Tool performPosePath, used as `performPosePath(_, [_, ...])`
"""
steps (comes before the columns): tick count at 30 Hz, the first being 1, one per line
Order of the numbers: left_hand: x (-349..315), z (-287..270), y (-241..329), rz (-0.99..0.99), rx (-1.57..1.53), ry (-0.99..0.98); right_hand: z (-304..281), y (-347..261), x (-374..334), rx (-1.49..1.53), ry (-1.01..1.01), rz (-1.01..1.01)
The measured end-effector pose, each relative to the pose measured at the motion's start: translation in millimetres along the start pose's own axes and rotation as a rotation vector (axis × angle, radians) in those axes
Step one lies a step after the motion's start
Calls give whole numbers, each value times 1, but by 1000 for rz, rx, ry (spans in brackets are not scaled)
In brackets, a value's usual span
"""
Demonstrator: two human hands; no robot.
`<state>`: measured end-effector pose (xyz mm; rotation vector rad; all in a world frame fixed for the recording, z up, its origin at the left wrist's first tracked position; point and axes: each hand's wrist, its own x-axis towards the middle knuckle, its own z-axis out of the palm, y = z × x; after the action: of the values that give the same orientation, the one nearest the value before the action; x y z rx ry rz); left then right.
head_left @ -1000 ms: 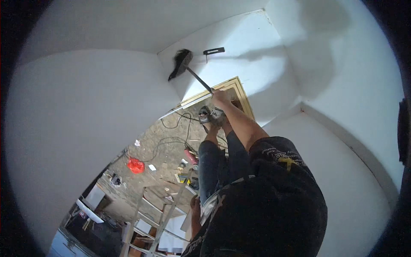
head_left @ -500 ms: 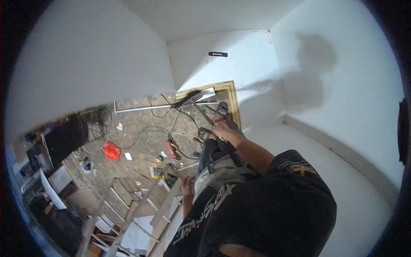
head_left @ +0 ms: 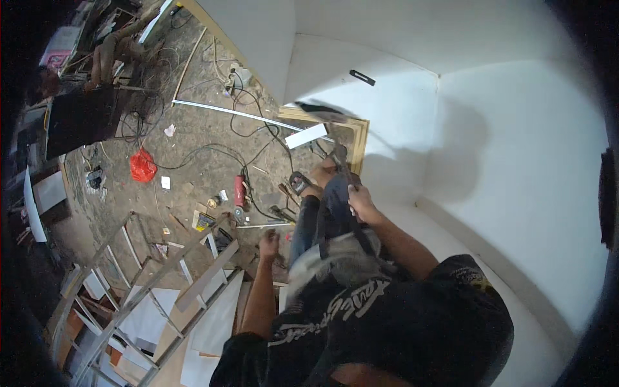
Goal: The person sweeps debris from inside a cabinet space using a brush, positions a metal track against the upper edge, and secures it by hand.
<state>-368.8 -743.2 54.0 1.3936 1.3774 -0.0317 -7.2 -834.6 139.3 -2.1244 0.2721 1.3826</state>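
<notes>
My right hand (head_left: 362,201) is closed around the handle of what looks like a broom (head_left: 322,111). Its dark, wide head is smeared by motion and hangs above the floor, over the corner of a wooden frame (head_left: 362,138) at the wall. Close to that head lies a white strip (head_left: 306,136). My left hand (head_left: 269,245) hangs low beside my left leg, its fingers loosely curled, with nothing visible in them. It is close to the end of a metal ladder (head_left: 206,274).
White walls (head_left: 509,148) rise ahead and right. Across the floor lie black cables (head_left: 213,147), a red power tool (head_left: 240,190), a red plastic bag (head_left: 142,166) and a long metal strip (head_left: 225,113). White panels (head_left: 209,329) lie lower left. Another person (head_left: 106,58) is at the upper left.
The broom head has swung up and right, off the floor, and my right hand has moved right. My left hand has risen slightly. The view has turned, showing more floor at left.
</notes>
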Motion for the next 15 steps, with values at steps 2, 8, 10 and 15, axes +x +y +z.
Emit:
performPosePath(2, [61, 16, -8, 239, 167, -77, 21, 13, 21, 29, 119, 8])
performPosePath(8, [237, 108, 17, 188, 491, -223, 99, 83, 168, 127, 380, -71])
performPosePath(10, [298, 158, 18, 357, 611, -227, 122, 132, 204, 137, 552, -130])
performPosePath(15, [463, 247, -19, 521, 963, -277, 165, 189, 222, 319, 490, -64])
